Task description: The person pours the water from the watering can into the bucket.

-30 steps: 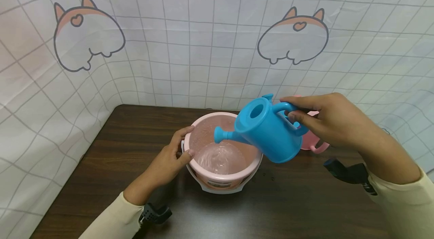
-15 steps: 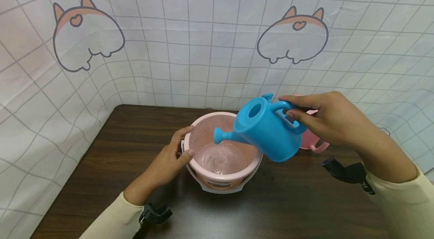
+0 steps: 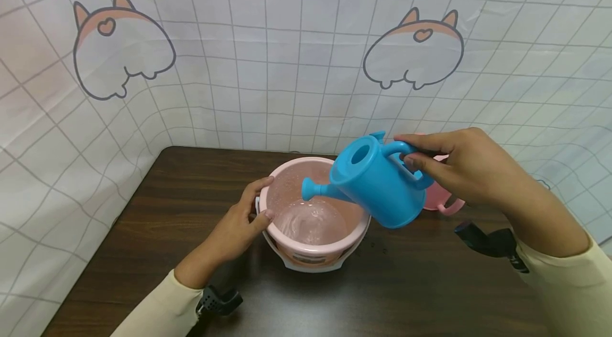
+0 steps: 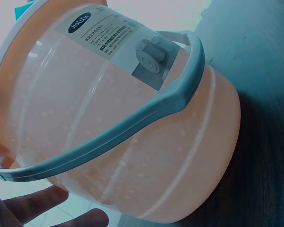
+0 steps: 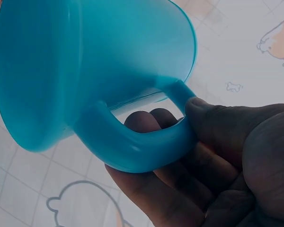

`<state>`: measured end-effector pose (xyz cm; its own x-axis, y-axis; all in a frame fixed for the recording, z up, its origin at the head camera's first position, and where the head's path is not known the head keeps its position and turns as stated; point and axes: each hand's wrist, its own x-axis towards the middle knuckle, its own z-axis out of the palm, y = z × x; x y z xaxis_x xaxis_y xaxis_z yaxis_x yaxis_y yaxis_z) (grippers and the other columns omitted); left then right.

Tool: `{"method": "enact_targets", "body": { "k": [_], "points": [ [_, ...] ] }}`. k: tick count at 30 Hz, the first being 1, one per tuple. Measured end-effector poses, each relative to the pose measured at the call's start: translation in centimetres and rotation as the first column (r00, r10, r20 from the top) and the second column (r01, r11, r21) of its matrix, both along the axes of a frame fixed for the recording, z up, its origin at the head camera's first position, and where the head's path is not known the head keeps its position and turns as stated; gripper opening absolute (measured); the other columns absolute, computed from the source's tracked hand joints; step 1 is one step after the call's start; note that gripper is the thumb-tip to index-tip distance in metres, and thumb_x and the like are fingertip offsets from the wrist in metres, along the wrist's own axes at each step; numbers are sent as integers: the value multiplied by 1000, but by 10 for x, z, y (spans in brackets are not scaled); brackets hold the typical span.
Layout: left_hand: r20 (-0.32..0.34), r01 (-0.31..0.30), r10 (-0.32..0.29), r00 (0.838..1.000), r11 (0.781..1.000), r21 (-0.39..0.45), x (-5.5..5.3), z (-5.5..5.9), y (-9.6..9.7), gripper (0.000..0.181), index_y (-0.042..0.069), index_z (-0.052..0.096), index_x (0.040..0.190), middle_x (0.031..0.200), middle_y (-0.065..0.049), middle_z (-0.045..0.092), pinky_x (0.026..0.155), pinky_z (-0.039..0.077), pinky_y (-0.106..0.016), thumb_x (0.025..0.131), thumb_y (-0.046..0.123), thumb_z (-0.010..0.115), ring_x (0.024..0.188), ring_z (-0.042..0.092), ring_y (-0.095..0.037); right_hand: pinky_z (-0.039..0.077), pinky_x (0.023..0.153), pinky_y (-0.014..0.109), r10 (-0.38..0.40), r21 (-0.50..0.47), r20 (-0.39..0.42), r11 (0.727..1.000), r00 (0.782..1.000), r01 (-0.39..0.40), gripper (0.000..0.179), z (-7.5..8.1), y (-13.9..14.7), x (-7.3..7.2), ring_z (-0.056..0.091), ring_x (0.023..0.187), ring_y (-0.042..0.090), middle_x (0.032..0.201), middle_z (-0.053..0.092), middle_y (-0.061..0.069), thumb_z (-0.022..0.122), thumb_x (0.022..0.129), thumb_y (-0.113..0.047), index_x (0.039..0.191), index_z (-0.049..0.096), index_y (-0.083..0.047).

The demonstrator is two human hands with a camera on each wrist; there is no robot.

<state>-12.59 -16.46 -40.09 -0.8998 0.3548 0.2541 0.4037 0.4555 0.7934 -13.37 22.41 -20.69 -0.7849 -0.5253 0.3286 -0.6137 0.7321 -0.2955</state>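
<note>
A pink bucket (image 3: 311, 250) with a white handle stands on the table, rippling water (image 3: 311, 222) inside it. My left hand (image 3: 238, 228) holds the bucket's left rim, thumb over the edge. In the left wrist view the bucket handle (image 4: 132, 124) hangs down across the labelled side, with fingertips (image 4: 87, 220) beside the wall. My right hand (image 3: 459, 167) grips the handle of a blue watering can (image 3: 382, 188), fingers curled through the loop in the right wrist view. The can is tilted left, its spout (image 3: 312, 188) over the bucket's opening.
Behind the right hand, partly hidden, a pink thing with a curved handle (image 3: 450, 207) stands on the dark wooden table (image 3: 191, 183). Small drops lie right of the bucket. A grid-patterned sheet (image 3: 287, 60) hangs behind and along the left.
Both hands stay nearly where they were, with the watering can at about the same tilt. The ripple pattern on the water in the bucket has shifted.
</note>
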Motion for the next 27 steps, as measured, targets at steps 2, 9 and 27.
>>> {"method": "enact_targets", "body": {
  "k": [2,9,27],
  "points": [
    [-1,-2,2,1000,1000,-1,0,0,0,64,30,25,159,135,-17,61,90,51,-50,104,46,53,109,65,-25,53,57,26,6,-2,-9,1000,1000,-6,41,0,0,-1,74,88,28,102,77,11,77,93,-12,133,69,-9],
    [4,-2,2,1000,1000,0,0,1,0,64,31,25,158,135,-16,61,90,51,-51,103,45,54,110,65,-26,51,56,27,0,11,-7,1000,1000,1,42,0,-1,-1,73,86,24,104,76,12,76,94,-13,135,69,-10],
    [-20,-7,7,1000,1000,-4,0,-2,0,62,30,26,158,130,-16,63,88,51,-49,104,46,53,106,66,-24,57,60,31,44,13,-72,999,996,-44,44,-3,-2,-3,71,74,14,104,76,11,79,90,-10,133,70,-9]
  ]
}}
